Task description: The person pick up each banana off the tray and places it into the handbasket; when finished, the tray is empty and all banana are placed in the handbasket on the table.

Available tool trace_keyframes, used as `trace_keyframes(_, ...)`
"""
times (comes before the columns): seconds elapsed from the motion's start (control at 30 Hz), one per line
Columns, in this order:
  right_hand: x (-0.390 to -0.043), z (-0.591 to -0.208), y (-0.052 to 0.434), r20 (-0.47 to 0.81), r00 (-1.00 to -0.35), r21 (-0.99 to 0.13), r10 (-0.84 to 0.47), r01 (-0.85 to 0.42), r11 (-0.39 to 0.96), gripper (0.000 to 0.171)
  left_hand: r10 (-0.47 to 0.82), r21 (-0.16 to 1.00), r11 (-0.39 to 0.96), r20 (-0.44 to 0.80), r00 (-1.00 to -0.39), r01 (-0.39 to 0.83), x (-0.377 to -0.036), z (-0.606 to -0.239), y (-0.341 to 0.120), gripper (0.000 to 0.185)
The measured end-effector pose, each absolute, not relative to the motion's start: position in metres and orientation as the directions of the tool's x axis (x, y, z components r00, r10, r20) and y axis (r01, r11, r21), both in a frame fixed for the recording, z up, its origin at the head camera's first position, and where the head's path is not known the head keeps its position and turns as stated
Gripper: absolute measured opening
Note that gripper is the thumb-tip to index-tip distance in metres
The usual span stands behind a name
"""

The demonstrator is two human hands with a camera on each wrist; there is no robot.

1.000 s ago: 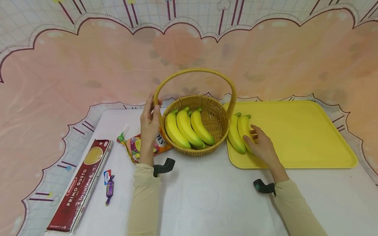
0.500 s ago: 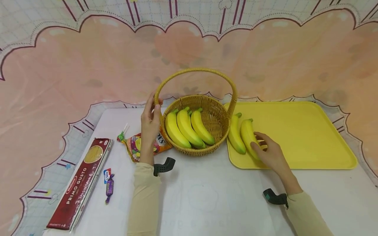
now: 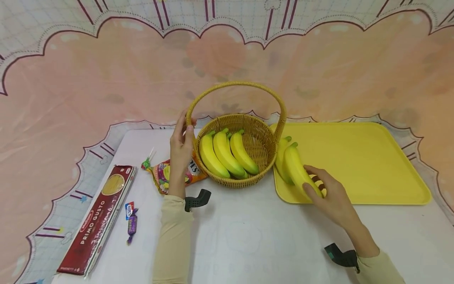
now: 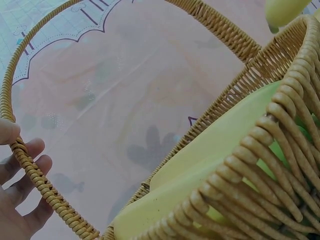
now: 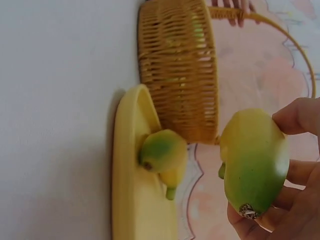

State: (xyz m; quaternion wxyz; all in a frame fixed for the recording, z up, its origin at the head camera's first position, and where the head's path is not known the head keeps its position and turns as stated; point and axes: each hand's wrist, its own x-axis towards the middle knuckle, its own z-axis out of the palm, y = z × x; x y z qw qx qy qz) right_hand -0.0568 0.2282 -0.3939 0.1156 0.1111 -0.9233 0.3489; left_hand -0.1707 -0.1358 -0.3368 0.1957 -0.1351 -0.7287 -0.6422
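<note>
A wicker basket (image 3: 264, 152) with a tall hoop handle (image 3: 237, 85) stands mid-table and holds three bananas (image 3: 225, 154). My left hand (image 3: 181, 146) grips the foot of the handle (image 4: 35, 177) at the basket's left side. My right hand (image 3: 328, 195) holds a banana (image 3: 296, 169) lifted off the yellow tray (image 3: 361, 157), its tip pointing toward the basket. In the right wrist view that banana (image 5: 255, 160) sits in my curled fingers. A second banana (image 3: 281, 157) lies on the tray's left end beside the basket, also seen as the banana (image 5: 162, 152) on the tray (image 5: 130, 200).
Left of the basket lie a snack packet (image 3: 166, 173), a green lollipop (image 3: 146, 161), two wrapped sweets (image 3: 130, 221) and a red spaghetti box (image 3: 97, 219). The white table (image 3: 248, 236) ends at a pink patterned backdrop.
My right hand has closed round one tray banana, raised it and drawn it toward the tray's front edge. The left hand stays on the basket handle.
</note>
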Motion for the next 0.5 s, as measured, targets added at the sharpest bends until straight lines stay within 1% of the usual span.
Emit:
trace_keyframes(0.17, -0.049, -0.385, 0.22, 0.349, -0.925, -0.598, -0.152, -0.344, 0.724, 0.047, -0.053, 0.879, 0.146, 0.466, -0.883, 0.455, -0.172, -0.334, -0.136, 0.045)
trace_keyframes(0.33, -0.05, -0.381, 0.208, 0.352, -0.916, -0.593, -0.194, -0.378, 0.711, 0.048, -0.047, 0.88, 0.14, 0.463, -0.885, 0.453, -0.171, -0.333, -0.136, 0.045)
trace_keyframes(0.5, -0.061, -0.381, 0.193, 0.345, -0.91, -0.6, -0.228, -0.401, 0.692, 0.048, -0.049, 0.886, 0.142, 0.452, -0.891, 0.442, -0.17, -0.334, -0.136, 0.045)
